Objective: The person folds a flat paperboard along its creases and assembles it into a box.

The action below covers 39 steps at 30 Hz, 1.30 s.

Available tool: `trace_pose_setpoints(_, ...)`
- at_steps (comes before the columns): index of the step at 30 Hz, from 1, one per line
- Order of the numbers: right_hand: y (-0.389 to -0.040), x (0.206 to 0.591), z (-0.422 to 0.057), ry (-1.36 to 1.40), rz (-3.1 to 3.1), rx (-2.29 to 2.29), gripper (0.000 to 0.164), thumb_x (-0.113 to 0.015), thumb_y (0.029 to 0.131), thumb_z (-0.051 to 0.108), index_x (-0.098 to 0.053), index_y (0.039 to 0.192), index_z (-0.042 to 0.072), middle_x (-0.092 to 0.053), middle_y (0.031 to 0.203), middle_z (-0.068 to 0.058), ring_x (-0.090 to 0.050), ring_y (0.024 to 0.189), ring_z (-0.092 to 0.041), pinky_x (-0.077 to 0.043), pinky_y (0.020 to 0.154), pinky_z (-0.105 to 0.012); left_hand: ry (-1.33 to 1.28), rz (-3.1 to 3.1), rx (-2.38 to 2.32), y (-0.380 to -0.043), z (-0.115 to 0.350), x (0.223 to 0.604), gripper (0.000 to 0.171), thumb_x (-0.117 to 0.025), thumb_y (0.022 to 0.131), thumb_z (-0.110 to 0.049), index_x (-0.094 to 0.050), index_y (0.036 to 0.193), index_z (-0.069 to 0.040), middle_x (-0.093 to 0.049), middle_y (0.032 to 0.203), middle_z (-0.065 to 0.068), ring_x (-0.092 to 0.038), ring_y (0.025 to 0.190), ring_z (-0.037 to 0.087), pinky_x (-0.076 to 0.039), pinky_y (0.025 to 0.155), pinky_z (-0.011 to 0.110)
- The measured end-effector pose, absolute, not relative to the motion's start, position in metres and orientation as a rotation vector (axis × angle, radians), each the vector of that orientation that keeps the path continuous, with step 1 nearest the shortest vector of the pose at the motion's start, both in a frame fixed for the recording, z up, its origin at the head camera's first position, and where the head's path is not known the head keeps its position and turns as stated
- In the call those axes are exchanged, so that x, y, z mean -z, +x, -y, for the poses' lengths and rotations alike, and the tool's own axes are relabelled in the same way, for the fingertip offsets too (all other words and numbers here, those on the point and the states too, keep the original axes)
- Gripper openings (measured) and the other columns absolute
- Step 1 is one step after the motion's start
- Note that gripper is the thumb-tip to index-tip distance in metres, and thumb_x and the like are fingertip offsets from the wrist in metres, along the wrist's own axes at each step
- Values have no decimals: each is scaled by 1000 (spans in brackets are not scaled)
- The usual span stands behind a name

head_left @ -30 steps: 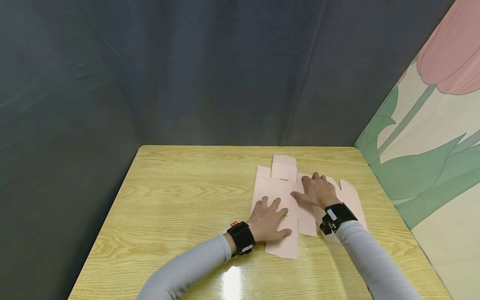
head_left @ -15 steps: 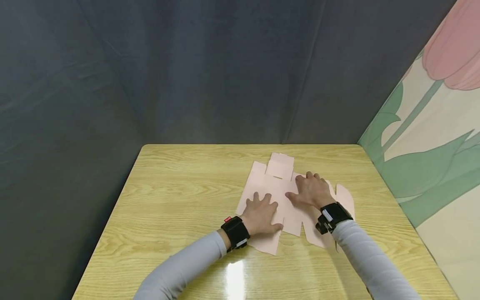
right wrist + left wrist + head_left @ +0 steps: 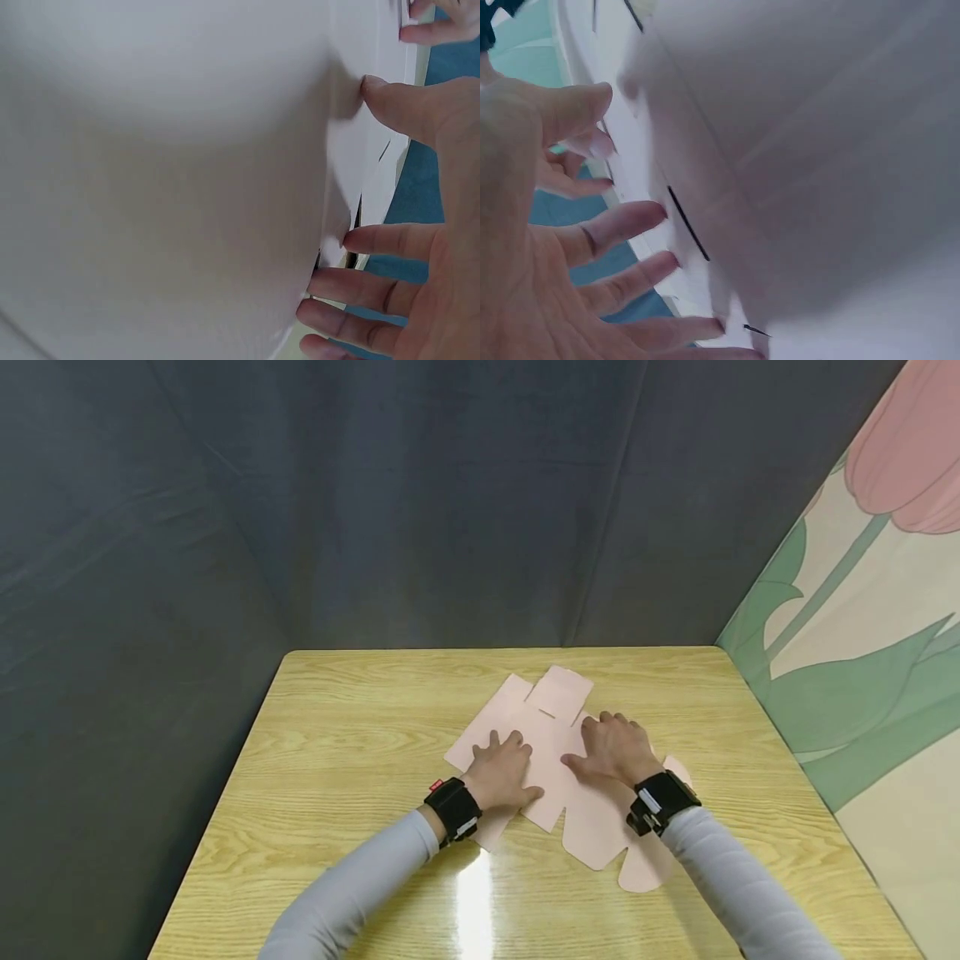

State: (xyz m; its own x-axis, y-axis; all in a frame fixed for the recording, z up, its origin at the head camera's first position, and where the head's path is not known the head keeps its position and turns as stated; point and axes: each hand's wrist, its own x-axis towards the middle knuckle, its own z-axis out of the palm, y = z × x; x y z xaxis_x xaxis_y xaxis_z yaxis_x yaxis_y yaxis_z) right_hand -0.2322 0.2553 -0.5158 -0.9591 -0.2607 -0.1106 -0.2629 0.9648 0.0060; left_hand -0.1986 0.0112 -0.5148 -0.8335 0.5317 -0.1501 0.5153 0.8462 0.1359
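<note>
A pale pink flat cardboard box blank [image 3: 547, 742], with slits and rounded flaps, lies on the wooden table in the head view. Spread over its left part is my left hand [image 3: 501, 770], fingertips touching the card. My right hand [image 3: 613, 748] rests on the right part, thumb stretched toward the middle. In the left wrist view the fingers [image 3: 630, 221] press near a dark slit in the card. The right wrist view has the fingers [image 3: 360, 300] at the blank's edge beside gaps between flaps. The forearm and wristband hide some of the right-hand flaps.
The wood-grain table [image 3: 337, 735] extends widely to the left of the blank. A dark curtain [image 3: 450, 510] hangs behind it, and a tulip-patterned cloth [image 3: 877, 693] borders the right side. Light reflects off the front of the tabletop.
The cardboard blank has turned clockwise, its right flaps swinging toward the front edge. My left hand has slid left and slightly away; the right hand has shifted a little left.
</note>
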Motion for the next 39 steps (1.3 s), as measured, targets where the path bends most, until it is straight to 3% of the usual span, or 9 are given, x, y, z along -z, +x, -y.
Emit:
trace_pose_setpoints(12, -227, 517, -238, -388, -2970, -76, 86, -62, 82, 86, -68, 103, 3, -66, 108, -21, -64, 100, -42, -57, 87, -61, 797, -2858, -3, -213, -3, 513, 71, -68, 97, -65, -67, 139, -8, -66, 140, 5, -61, 134, 44, -53, 102, 72)
trace_pose_setpoints(18, -222, 523, -224, -395, -2983, -123, 96, -57, 84, 88, -70, 108, -4, -66, 110, -22, -64, 103, -42, -58, 88, -58, 805, -2867, 67, -221, 0, 511, 70, -67, 98, -62, -61, 145, -10, -68, 136, 7, -69, 115, 36, -62, 91, 52)
trace_pose_setpoints(22, -215, 527, -209, -459, -2991, -163, 95, -51, 88, 89, -75, 95, -3, -67, 108, -20, -65, 99, -38, -60, 80, -53, 854, -2876, 122, -225, 6, 511, 56, -63, 103, -56, -65, 136, -11, -69, 124, 9, -71, 106, 35, -63, 85, 43)
trace_pose_setpoints(26, -208, 527, -194, -484, -2995, -204, 92, -49, 91, 87, -74, 87, -2, -67, 102, -22, -65, 94, -36, -60, 74, -51, 892, -2868, 117, -229, 11, 510, 49, -60, 106, -50, -65, 135, -11, -69, 121, 10, -70, 107, 35, -63, 86, 42)
trace_pose_setpoints(32, -201, 525, -175, -442, -3009, -273, 89, -48, 95, 81, -74, 86, -4, -66, 94, -24, -65, 88, -37, -59, 68, -47, 900, -2867, 58, -234, 12, 510, 51, -63, 105, -51, -61, 141, -15, -67, 129, 16, -68, 112, 42, -64, 87, 48)
trace_pose_setpoints(39, -198, 524, -156, -417, -3028, -388, 91, -45, 97, 81, -69, 73, -3, -61, 77, -21, -63, 73, -34, -54, 55, -39, 848, -2853, 77, -240, 12, 509, 59, -62, 104, -56, -60, 149, -17, -62, 139, 18, -64, 122, 47, -63, 90, 50)
